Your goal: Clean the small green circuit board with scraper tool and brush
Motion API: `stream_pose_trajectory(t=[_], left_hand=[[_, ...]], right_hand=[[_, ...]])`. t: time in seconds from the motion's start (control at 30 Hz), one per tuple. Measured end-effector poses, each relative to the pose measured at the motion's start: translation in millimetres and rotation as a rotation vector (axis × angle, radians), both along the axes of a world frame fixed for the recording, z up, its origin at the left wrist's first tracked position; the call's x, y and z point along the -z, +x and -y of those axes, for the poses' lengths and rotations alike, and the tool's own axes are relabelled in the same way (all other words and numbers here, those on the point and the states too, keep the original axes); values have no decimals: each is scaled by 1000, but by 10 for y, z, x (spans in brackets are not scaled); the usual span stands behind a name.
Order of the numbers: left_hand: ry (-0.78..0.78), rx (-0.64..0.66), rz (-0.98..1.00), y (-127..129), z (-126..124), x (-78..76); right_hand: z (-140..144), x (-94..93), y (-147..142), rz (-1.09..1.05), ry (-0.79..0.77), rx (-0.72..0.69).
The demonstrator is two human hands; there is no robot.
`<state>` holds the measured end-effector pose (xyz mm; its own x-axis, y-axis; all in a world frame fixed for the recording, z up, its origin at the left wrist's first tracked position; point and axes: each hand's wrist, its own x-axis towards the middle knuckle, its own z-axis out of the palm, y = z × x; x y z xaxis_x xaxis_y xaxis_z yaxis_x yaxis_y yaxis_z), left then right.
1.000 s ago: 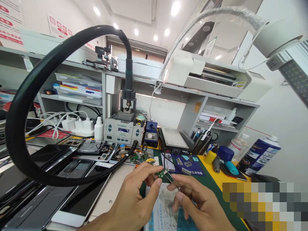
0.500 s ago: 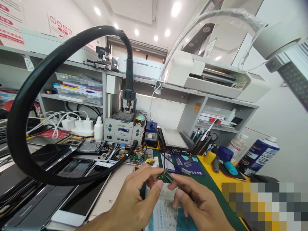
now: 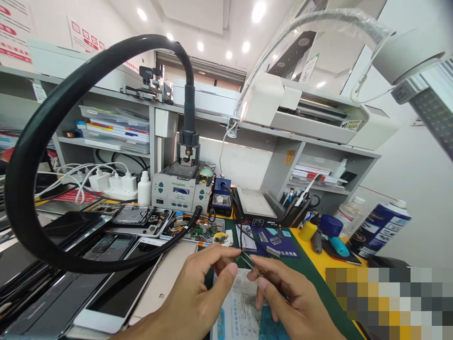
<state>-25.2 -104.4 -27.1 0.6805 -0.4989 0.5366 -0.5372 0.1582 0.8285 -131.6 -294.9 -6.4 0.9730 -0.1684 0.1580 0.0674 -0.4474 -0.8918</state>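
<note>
A small green circuit board (image 3: 236,258) is pinched by the left hand (image 3: 198,297). Tweezers (image 3: 253,265) are gripped by the right hand (image 3: 293,302), tips touching the board, above a printed sheet (image 3: 237,311).

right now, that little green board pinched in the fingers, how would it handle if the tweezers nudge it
The small green board is probably stiff and very light: the left hand holds it by fingertips alone. It may slip or flick away easily, since the tweezers in the right hand meet it at one edge. Likely fragile.

Bare hands (image 3: 247,297), no gloves, rings, sleeves
</note>
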Motion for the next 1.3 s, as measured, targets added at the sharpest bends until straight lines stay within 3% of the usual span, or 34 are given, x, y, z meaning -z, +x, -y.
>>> stream_pose_trajectory(t=[0.27,0.8,1.3], left_hand=[[38,25,-82,-12,10,-1],[5,-6,29,7,-2,-8],[41,19,-85,-18,10,-38]], right_hand=[[-65,-47,-6,-12,5,48],[-68,-28,-11,37,-30,49],[-40,-1,-3,70,-101,35]])
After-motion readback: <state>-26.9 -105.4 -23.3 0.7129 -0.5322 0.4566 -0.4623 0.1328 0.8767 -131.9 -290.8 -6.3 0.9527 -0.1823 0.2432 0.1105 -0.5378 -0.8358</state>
